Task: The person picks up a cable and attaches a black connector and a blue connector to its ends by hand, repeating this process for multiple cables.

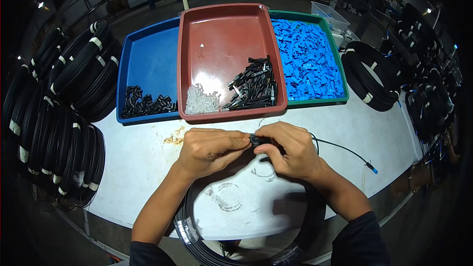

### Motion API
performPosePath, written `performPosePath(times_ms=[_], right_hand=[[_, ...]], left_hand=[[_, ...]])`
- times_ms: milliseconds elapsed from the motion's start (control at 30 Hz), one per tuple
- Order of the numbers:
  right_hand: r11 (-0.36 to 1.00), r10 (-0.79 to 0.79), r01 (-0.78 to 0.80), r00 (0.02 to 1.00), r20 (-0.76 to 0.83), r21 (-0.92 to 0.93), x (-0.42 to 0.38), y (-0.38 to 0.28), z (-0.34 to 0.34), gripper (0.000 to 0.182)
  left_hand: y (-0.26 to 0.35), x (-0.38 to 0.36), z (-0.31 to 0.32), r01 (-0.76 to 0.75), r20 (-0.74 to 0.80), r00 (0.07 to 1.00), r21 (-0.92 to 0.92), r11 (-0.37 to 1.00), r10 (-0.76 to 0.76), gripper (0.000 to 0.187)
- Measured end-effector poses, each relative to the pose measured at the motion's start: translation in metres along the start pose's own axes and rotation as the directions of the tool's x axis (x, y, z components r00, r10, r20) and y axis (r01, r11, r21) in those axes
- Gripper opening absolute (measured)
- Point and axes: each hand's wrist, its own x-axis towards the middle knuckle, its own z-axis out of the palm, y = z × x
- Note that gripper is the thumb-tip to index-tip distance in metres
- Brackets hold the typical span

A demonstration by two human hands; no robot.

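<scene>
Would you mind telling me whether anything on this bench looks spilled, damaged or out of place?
Only small things: a yellowish stain marks the white table just below the blue tray, and faint ring scuffs show near the cable coil. The parts sit inside their trays.

3 trays (148, 59) of blue (308, 59), black (253, 83) and clear parts (201, 102) sit between stacked cable coils (59, 133).

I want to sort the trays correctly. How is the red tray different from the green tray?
The red tray is mostly bare, with a black pile and a small clear pile at its near edge; the green tray is covered with blue parts. The red tray lies in the middle and overlaps its neighbours; the green tray lies right of it, partly beneath. Both are shallow rectangular trays on the white table.
</scene>
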Motion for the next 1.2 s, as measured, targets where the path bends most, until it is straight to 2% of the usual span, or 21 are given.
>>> performPosePath(times_ms=[167, 233, 267, 300, 400, 467, 500, 533, 567, 600, 633, 700, 733, 767, 833, 900, 933, 1000, 1100, 1133, 1200], right_hand=[[0.979, -0.186, 0.186, 0.983, 0.001, -0.081, -0.004, 0.01, -0.002, 0.021], [0.999, -0.017, 0.016, 0.999, 0.041, 0.038, -0.005, 0.008, -0.003, 0.016], [0.979, 0.132, -0.139, 0.99, 0.055, 0.15, -0.005, 0.005, -0.003, 0.011], [0.979, 0.132, -0.139, 0.99, 0.054, 0.148, -0.004, 0.003, -0.003, 0.011], [0.99, 0.086, -0.089, 0.996, 0.027, 0.105, -0.001, 0.001, -0.001, 0.009], [0.999, -0.007, 0.008, 1.0, -0.023, 0.031, -0.002, 0.002, -0.001, 0.01], [0.993, -0.105, 0.101, 0.992, -0.068, -0.053, -0.001, 0.003, -0.001, 0.011], [0.969, -0.241, 0.233, 0.966, -0.097, -0.087, -0.001, 0.008, 0.003, 0.016], [0.969, -0.24, 0.232, 0.966, -0.095, -0.086, -0.001, 0.007, 0.001, 0.016], [0.951, -0.287, 0.28, 0.957, -0.04, -0.132, 0.0, 0.006, -0.002, 0.018], [0.929, -0.327, 0.325, 0.945, 0.017, -0.175, 0.0, 0.005, -0.005, 0.02], [0.948, -0.28, 0.278, 0.96, 0.013, -0.158, -0.004, 0.006, -0.003, 0.018], [0.992, -0.125, 0.125, 0.992, 0.012, -0.029, -0.005, 0.007, -0.001, 0.016], [0.994, 0.031, -0.034, 0.999, 0.03, 0.099, -0.006, 0.009, 0.0, 0.015], [0.99, 0.057, -0.062, 0.997, 0.042, 0.125, -0.005, 0.01, 0.0, 0.014], [0.998, -0.015, 0.014, 0.999, 0.028, 0.069, -0.003, 0.008, 0.0, 0.015], [0.997, -0.016, 0.014, 0.999, 0.032, 0.071, -0.003, 0.008, 0.001, 0.015], [0.979, -0.2, 0.197, 0.978, -0.057, -0.055, -0.002, 0.008, 0.005, 0.014], [0.982, -0.186, 0.184, 0.982, -0.041, -0.051, -0.004, 0.006, 0.003, 0.015], [0.982, -0.185, 0.182, 0.982, -0.044, -0.053, -0.005, 0.005, 0.002, 0.015], [0.995, 0.061, -0.067, 0.995, 0.079, 0.074, -0.007, 0.005, -0.001, 0.017]], left_hand=[[0.007, 0.003, 0.003, 0.054, 0.028, 0.998, -0.074, 0.996, -0.052, 0.014], [0.012, 0.003, 0.0, -0.246, 0.185, 0.961, 0.243, 0.938, 0.204, 0.006], [0.015, 0.006, -0.001, -0.414, 0.165, 0.91, 0.334, 0.847, 0.38, 0.005], [0.014, 0.005, 0.002, -0.504, 0.143, 0.858, 0.419, 0.755, 0.493, 0.013], [0.008, 0.005, 0.0, -0.492, 0.084, 0.858, 0.422, 0.762, 0.508, 0.011], [0.012, 0.005, -0.001, -0.217, 0.053, 0.976, 0.226, 0.95, 0.211, 0.01], [0.012, 0.005, 0.0, -0.216, 0.05, 0.976, 0.23, 0.949, 0.21, 0.01], [0.012, 0.005, 0.001, 0.031, -0.009, 0.999, -0.012, 0.999, -0.031, 0.009], [0.013, 0.005, 0.002, 0.266, -0.006, 0.961, -0.262, 0.928, -0.277, 0.009], [0.018, 0.007, 0.001, 0.414, 0.064, 0.906, -0.35, 0.84, -0.419, 0.009], [0.017, 0.006, 0.002, 0.413, 0.068, 0.906, -0.35, 0.841, -0.417, 0.009], [0.015, 0.005, 0.002, 0.117, 0.048, 0.992, -0.065, 0.991, -0.114, 0.01], [0.016, 0.008, 0.0, -0.134, 0.117, 0.986, 0.158, 0.978, 0.117, 0.012], [0.014, 0.008, 0.0, -0.139, 0.123, 0.985, 0.155, 0.978, 0.121, 0.012], [0.008, 0.004, 0.001, -0.351, 0.147, 0.936, 0.321, 0.88, 0.32, 0.013], [0.006, 0.003, 0.001, -0.267, 0.113, 0.963, 0.252, 0.93, 0.246, 0.012], [0.006, 0.003, 0.002, -0.079, 0.042, 0.996, 0.073, 0.994, 0.076, 0.011], [0.009, 0.005, 0.004, 0.236, -0.011, 0.969, -0.244, 0.941, -0.246, 0.008], [0.011, 0.004, 0.002, 0.157, 0.034, 0.988, -0.154, 0.976, -0.154, 0.013], [0.009, 0.005, -0.002, -0.027, 0.065, 0.997, -0.014, 1.0, 0.028, 0.012], [0.008, 0.003, 0.002, -0.157, 0.069, 0.986, 0.104, 0.982, 0.15, 0.011]])
